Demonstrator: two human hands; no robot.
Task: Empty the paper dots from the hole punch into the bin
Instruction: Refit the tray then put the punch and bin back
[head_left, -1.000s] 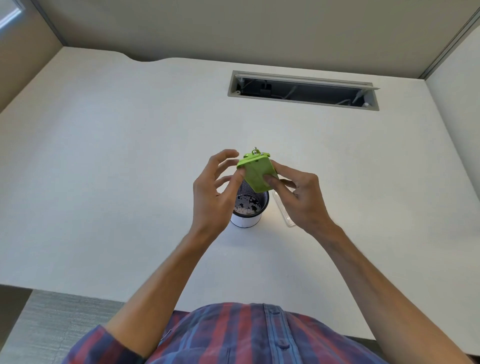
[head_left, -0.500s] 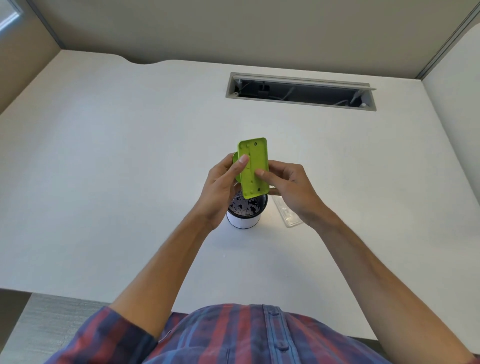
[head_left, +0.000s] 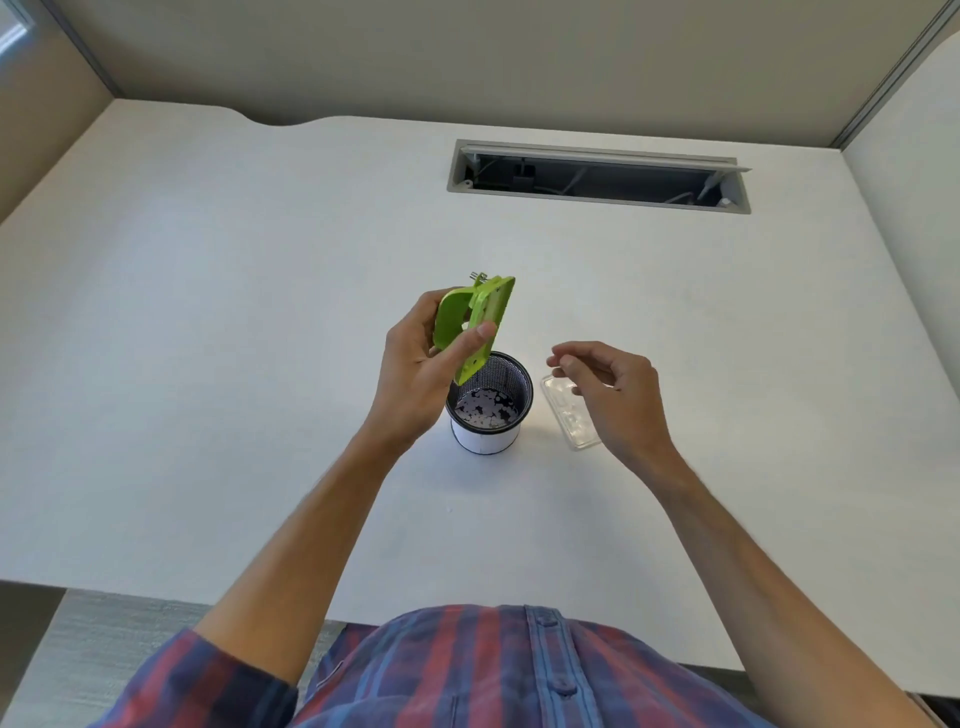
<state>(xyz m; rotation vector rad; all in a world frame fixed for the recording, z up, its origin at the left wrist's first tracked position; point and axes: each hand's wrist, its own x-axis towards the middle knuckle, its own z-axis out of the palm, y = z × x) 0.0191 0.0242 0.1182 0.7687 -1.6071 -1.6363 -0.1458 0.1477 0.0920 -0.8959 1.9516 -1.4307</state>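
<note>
Plaid cloth in red and blue, a person's shirt (head_left: 467, 670), fills the bottom of the head view at 6 o'clock, with both bare forearms reaching forward over a white counter (head_left: 208, 364).

Near the middle of the counter stands a small round bin (head_left: 488, 402) with black mesh walls and a white lower band. Pale paper dots (head_left: 485, 408) lie scattered on its dark bottom.

At 3 o'clock from the bin, just beside it, a small clear plastic tray (head_left: 569, 415) lies flat on the counter. The right hand (head_left: 613, 389) hovers over the tray's right side, fingers loosely curled; whether it touches the tray cannot be told. Its grip is released and it carries nothing.

At 10 o'clock from the bin, the left hand (head_left: 421, 364) holds a lime-green hole punch (head_left: 475, 325). The grip is closed around it, the thumb pressing across one flat face and the fingers wrapped behind. The punch is tilted steeply, its lower end just above the bin's near-left rim and its upper end, with a small metal pin, pointing away towards 12 o'clock.

Farther off, at 1 o'clock, a long grey-framed cable slot (head_left: 597, 182) is cut into the counter, with dark wiring inside. Beige partition walls (head_left: 467, 57) rise behind the counter's far edge.
</note>
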